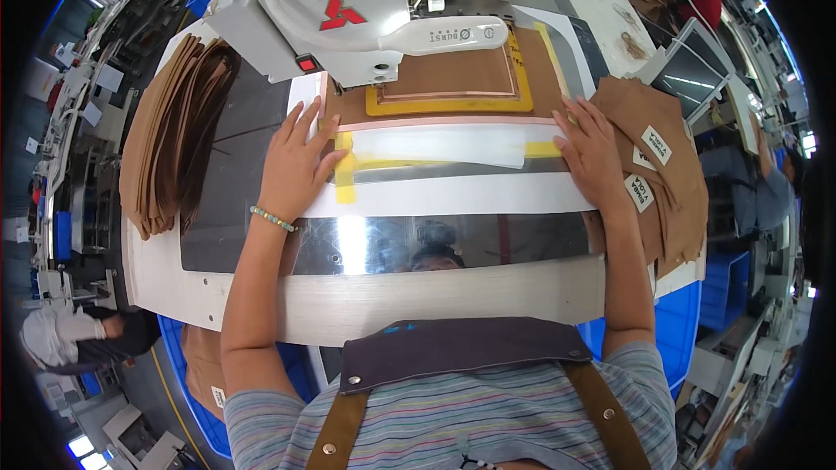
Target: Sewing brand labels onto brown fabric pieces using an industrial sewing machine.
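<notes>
Under the head of a large white sewing machine lies a brown fabric panel, with a yellow-edged clamp frame on top of it. My left hand rests at the panel's front left corner, fingers spread, beside strips of yellow tape. At the opposite front corner, my right hand lies with its fingers stretched over the panel's edge. Neither hand grips anything that I can see. A white sheet with yellow tape runs between the two hands.
A thick stack of folded brown pieces stands at the left. Brown pieces with white labels overlap at the right, near a tilted screen. A shiny metal plate lies in front. Blue bins sit below the table.
</notes>
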Demonstrator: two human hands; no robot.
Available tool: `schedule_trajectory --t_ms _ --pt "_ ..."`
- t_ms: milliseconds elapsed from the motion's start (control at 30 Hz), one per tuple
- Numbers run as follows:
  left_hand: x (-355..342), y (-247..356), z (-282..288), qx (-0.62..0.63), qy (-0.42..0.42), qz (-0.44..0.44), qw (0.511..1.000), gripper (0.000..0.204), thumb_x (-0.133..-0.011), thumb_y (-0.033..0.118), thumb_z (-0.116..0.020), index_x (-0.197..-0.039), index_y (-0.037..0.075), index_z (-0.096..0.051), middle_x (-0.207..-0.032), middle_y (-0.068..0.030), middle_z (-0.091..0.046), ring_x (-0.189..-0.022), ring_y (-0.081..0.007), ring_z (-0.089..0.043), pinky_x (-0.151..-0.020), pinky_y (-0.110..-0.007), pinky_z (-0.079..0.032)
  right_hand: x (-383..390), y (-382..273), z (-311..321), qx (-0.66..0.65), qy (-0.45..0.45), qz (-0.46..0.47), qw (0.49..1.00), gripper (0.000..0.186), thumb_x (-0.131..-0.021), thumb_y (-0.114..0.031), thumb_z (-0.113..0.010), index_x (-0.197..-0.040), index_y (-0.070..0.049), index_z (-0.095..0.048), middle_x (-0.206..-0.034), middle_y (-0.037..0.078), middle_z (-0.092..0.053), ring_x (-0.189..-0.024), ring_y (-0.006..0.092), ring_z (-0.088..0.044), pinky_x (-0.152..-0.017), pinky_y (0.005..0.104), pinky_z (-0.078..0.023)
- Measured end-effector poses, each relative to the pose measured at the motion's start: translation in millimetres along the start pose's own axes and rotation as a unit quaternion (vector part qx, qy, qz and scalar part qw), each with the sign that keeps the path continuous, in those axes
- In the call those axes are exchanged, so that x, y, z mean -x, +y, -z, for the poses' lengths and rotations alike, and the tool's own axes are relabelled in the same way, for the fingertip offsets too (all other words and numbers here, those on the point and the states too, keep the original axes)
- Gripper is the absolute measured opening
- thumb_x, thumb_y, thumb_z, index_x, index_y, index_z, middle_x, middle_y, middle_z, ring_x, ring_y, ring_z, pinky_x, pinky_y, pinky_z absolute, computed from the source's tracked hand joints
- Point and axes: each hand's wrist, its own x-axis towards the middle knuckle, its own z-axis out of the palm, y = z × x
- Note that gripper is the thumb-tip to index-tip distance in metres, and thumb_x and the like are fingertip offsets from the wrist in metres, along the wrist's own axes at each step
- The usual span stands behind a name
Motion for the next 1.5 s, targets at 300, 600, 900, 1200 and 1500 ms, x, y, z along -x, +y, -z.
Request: schedule_trajectory --t_ms 300,600,900,1200,1500 --pt "-1.1 -0.7 0.8 0.003 0.002 -0.018 1.0 0.045 -0.101 0.035 -0.071 -0.142 0.016 -0.072 -0.162 -0.0118 -0.055 -0.153 -0.0382 -0.044 -0.122 -0.049 -0.041 0.9 -0.4 -3.0 -0.009 0.02 0.011 1.0 0.041 -0.107 -0.031 -0.063 -0.136 -0.003 -0.072 -0.156 0.013 -0.058 -0.152 0.0343 -0.043 -0.123 0.0485 -0.036" --pt "-1.7 -6.9 -2.5 0.038 -0.02 -0.021 0.999 0.043 -0.103 0.021 -0.065 -0.145 0.009 -0.068 -0.165 -0.0116 -0.051 -0.154 -0.0405 -0.043 -0.126 -0.05 -0.035 1.5 0.1 -9.5 -0.001 0.038 -0.003 0.999 0.04 -0.104 -0.031 -0.068 -0.134 -0.006 -0.073 -0.155 0.012 -0.058 -0.15 0.0338 -0.045 -0.122 0.0486 -0.038" --pt "1.6 -8.8 -4.9 0.066 -0.04 0.001 0.997 0.046 -0.106 0.022 -0.061 -0.151 0.01 -0.063 -0.167 -0.0114 -0.05 -0.154 -0.038 -0.043 -0.127 -0.049 -0.032 7.8 42.2 85.6 0.077 0.188 -0.183 0.962 0.023 -0.098 -0.024 -0.073 -0.113 -0.008 -0.08 -0.115 0.011 -0.077 -0.111 0.0352 -0.068 -0.095 0.0461 -0.054" --pt "2.9 -14.8 29.0 0.164 -0.021 -0.001 0.986 0.063 -0.099 0.015 -0.071 -0.158 0.005 -0.052 -0.161 -0.0193 -0.053 -0.146 -0.0403 -0.05 -0.122 -0.048 -0.04 10.7 79.8 105.6 0.025 0.032 -0.31 0.95 0.02 -0.092 -0.024 -0.079 -0.09 -0.006 -0.07 -0.089 0.013 -0.071 -0.083 0.0317 -0.069 -0.073 0.0432 -0.051" --pt "-45.5 -44.2 17.2 0.165 0.002 -0.056 0.985 0.049 -0.104 0.017 -0.065 -0.15 -0.001 -0.057 -0.149 -0.0204 -0.062 -0.144 -0.0422 -0.051 -0.122 -0.049 -0.039 -148.0 -35.4 11.2 -0.188 0.054 0.024 0.98 0.014 -0.094 -0.016 -0.071 -0.104 -0.012 -0.079 -0.092 0.007 -0.076 -0.089 0.0287 -0.071 -0.079 0.0435 -0.056"
